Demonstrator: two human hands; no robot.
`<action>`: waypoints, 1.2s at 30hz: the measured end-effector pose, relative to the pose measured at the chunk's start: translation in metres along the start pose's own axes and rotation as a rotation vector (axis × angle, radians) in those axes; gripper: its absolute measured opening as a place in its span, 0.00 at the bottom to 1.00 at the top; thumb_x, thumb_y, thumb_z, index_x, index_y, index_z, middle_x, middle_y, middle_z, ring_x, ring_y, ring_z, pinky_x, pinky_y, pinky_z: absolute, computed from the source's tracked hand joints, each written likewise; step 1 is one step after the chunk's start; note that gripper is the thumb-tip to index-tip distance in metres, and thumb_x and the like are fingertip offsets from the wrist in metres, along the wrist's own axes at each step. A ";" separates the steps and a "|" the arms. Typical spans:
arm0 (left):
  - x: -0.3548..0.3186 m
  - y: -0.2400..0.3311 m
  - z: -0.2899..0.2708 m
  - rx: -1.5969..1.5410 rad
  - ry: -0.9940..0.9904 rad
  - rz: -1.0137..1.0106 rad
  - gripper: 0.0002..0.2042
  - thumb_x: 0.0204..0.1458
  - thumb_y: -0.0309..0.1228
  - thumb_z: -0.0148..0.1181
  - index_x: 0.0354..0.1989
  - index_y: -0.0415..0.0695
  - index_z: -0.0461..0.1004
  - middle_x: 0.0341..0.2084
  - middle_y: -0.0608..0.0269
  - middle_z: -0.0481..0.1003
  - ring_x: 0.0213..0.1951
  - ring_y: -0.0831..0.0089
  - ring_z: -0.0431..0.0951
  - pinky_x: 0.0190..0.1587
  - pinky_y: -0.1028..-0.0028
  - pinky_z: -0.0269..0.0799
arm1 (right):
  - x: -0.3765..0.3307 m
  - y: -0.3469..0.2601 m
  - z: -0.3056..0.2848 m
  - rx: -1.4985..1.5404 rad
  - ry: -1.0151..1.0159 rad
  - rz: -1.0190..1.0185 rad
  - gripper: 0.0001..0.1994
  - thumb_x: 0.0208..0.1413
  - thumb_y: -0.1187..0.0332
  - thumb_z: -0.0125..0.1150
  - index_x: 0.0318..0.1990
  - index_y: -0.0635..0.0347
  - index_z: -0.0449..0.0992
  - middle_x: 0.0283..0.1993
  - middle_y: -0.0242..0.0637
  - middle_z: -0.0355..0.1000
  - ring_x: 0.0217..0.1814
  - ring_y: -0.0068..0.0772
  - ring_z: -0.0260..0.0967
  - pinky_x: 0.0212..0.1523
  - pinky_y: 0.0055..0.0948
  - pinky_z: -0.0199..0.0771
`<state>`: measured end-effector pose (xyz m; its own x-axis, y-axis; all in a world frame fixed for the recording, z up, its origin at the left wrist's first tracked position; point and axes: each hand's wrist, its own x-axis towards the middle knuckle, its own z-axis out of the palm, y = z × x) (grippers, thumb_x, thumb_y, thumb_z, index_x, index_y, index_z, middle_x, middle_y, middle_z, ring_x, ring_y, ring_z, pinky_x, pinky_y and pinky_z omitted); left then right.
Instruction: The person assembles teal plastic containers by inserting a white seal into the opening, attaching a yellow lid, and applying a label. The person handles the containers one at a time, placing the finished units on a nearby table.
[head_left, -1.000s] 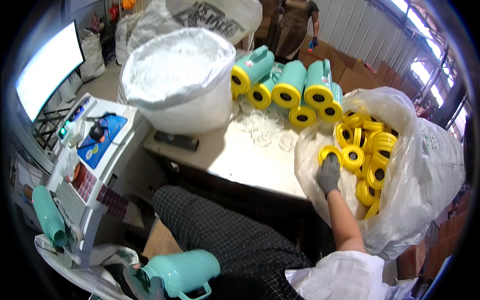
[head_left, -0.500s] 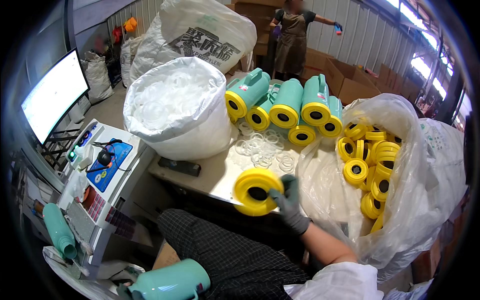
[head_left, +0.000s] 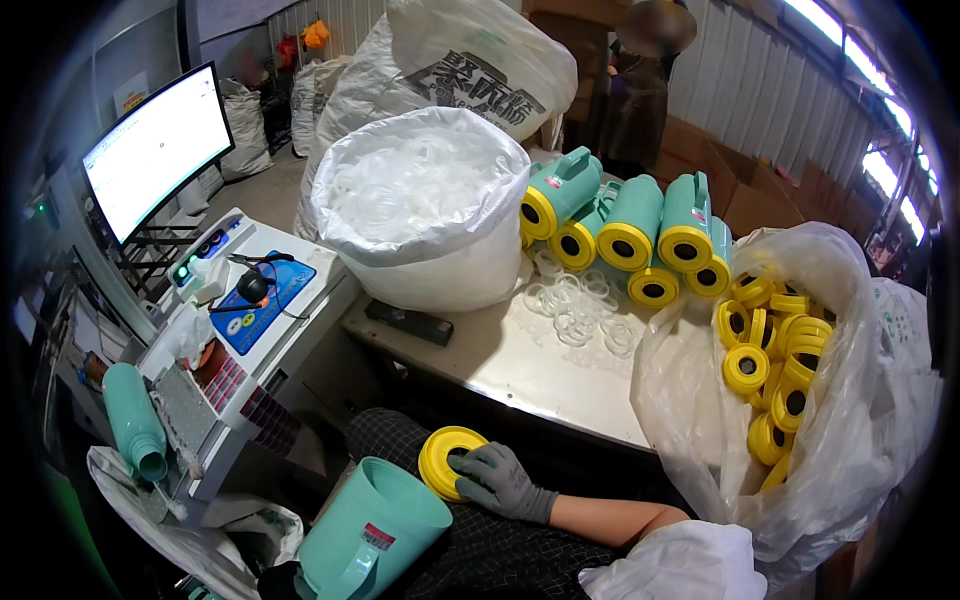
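Observation:
My gloved right hand [head_left: 500, 478] grips a round yellow plastic base cap [head_left: 440, 455] by its right edge, above my lap. Beside the cap, on its lower left, a teal jug body [head_left: 345, 540] is tilted with its wide open end facing up and right. The jug's handle and a small label face me. At the jug's lower left, my dark-gloved left hand [head_left: 283, 581] holds its narrow end; most of those fingers are hidden. The cap and the jug rim are close together; I cannot tell whether they touch.
On the table [head_left: 500, 375] lie loose translucent rings [head_left: 575, 310] and stacked teal jugs [head_left: 630, 225] with yellow bases. A plastic bag [head_left: 670, 390] of yellow caps stands right, a white sack [head_left: 420, 255] of rings behind. Left are a monitor [head_left: 160, 150] and another teal bottle [head_left: 133, 415].
My right hand has brought the yellow cap down and left from the table edge to beside the jug. The jug has turned its open end upward. The view has shifted left.

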<state>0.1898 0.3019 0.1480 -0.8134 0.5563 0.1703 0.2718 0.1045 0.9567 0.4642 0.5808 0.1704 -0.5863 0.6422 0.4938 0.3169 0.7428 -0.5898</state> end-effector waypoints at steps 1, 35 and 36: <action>0.000 -0.005 0.001 0.120 -0.052 0.065 0.26 0.72 0.40 0.44 0.72 0.37 0.59 0.68 0.46 0.66 0.65 0.52 0.69 0.68 0.57 0.65 | -0.002 -0.002 0.000 -0.032 0.015 -0.032 0.24 0.56 0.56 0.72 0.58 0.55 0.79 0.50 0.41 0.74 0.53 0.46 0.71 0.60 0.45 0.68; 0.011 0.010 0.041 -0.493 -0.002 -0.130 0.18 0.73 0.36 0.42 0.62 0.38 0.69 0.54 0.59 0.77 0.55 0.66 0.78 0.59 0.66 0.76 | 0.125 -0.076 -0.033 0.504 -0.001 -0.102 0.28 0.50 0.61 0.77 0.57 0.67 0.80 0.47 0.42 0.72 0.46 0.32 0.71 0.47 0.31 0.73; 0.012 0.011 0.038 -0.545 -0.015 -0.162 0.18 0.73 0.36 0.41 0.62 0.39 0.70 0.54 0.58 0.77 0.55 0.66 0.78 0.59 0.66 0.76 | 0.121 -0.078 -0.029 0.479 0.041 -0.173 0.30 0.46 0.61 0.79 0.57 0.66 0.80 0.42 0.41 0.70 0.41 0.34 0.69 0.43 0.30 0.71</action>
<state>0.2025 0.3416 0.1513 -0.8143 0.5804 0.0114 -0.1642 -0.2492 0.9544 0.3904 0.6065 0.2948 -0.5673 0.5316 0.6289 -0.1653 0.6746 -0.7194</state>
